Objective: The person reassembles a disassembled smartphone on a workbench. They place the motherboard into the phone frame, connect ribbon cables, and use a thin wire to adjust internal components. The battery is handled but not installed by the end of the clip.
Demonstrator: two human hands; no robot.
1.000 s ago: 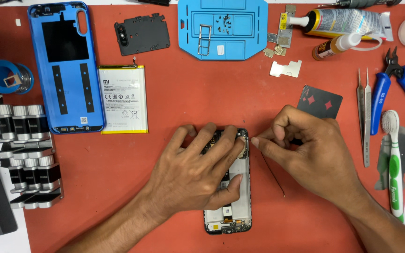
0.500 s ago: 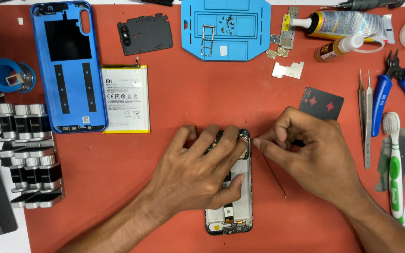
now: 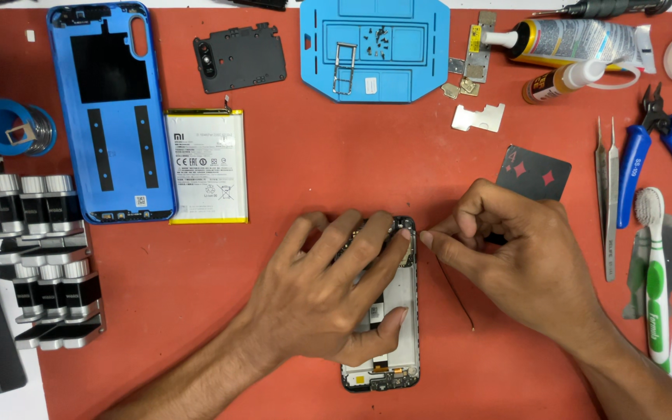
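Note:
An opened black phone point(image 3: 397, 305) with its back off lies on the red mat point(image 3: 336, 171), at the lower middle of the head view. My left hand point(image 3: 328, 299) lies over it, fingers spread across the upper part and thumb hooked against the right edge lower down. My right hand point(image 3: 526, 253) is beside the phone's upper right corner, its fingers pinched on a thin dark rod-like tool point(image 3: 456, 299) that slants down to the mat. The fingertips of both hands nearly meet at that corner. The phone's upper half is hidden under my left hand.
A blue back cover point(image 3: 110, 109), a white battery point(image 3: 205, 167), a black inner plate point(image 3: 239, 58) and a blue parts tray point(image 3: 375, 47) lie at the back. At right are a playing card point(image 3: 534, 171), tweezers point(image 3: 604, 194), blue-handled pliers point(image 3: 663, 155) and a toothbrush point(image 3: 655, 288). Metal cylinders point(image 3: 40, 257) stand left.
Both hands keep almost the same pose on the phone. Only the view has shifted slightly.

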